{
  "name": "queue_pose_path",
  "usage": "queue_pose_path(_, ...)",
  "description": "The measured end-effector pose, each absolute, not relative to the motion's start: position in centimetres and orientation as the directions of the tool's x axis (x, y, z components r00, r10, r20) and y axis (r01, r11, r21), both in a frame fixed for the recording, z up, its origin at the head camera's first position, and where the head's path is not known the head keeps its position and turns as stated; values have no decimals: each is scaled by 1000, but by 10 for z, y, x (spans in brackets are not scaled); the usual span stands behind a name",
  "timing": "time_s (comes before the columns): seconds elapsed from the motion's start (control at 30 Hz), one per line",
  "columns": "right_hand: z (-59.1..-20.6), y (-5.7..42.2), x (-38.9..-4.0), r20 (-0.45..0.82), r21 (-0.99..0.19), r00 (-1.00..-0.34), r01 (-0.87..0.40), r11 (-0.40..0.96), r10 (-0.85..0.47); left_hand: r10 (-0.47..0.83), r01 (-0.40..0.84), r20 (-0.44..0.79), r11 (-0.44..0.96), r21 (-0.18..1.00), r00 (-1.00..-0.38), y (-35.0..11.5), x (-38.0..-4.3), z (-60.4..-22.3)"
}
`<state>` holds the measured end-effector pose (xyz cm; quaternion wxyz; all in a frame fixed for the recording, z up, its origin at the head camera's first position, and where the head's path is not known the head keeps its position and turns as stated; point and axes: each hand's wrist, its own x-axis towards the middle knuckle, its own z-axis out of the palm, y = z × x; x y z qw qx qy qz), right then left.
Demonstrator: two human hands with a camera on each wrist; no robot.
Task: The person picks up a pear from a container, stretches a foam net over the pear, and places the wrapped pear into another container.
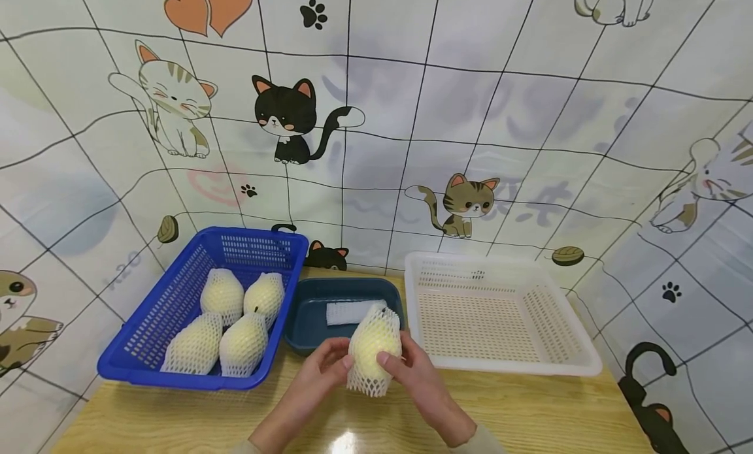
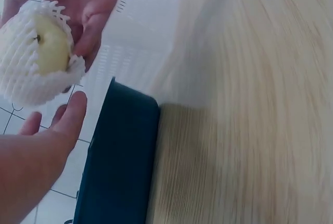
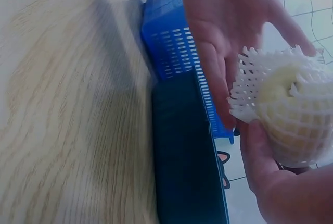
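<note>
A pale yellow pear (image 1: 376, 349) in a white foam net (image 3: 250, 86) is held up over the table's front part. My right hand (image 1: 420, 375) grips it, thumb on its front and fingers round its side. My left hand (image 1: 320, 369) is at the pear's left side; in the right wrist view its palm faces the fruit with the fingers stretched out along the net. Bare yellow skin and a dark stem (image 2: 37, 38) show through the net's opening in the left wrist view. Behind the pear, a dark teal tray (image 1: 308, 313) holds a flattened white foam net (image 1: 347, 313).
A blue basket (image 1: 176, 379) at the left contains several netted pears (image 1: 244, 343). To the right stands a white plastic basket (image 1: 506, 364). All stand on a wooden table (image 1: 500, 415), with a cat-print sheet (image 1: 382, 114) hanging behind and at both sides.
</note>
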<state>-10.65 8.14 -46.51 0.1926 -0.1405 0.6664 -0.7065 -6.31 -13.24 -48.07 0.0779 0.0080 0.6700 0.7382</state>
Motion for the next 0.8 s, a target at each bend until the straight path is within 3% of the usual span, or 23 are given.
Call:
queue_pose_path(0.23, -464, 80, -106, -38, -999, -885, 41, 2, -464, 233, -159, -95, -273, 949, -968, -129, -66, -479)
queue_pose_path(0.63, -464, 81, -106, -32, -999, -896, 13, 45, -444, 227, -201, -139, -274, 940, -964, -128, -67, -479)
queue_pose_path(0.8, -464, 81, -107, -17, -991, -905, -42, 128, -424, 220, -179, -114, -304, 936, -969, -126, -67, -480)
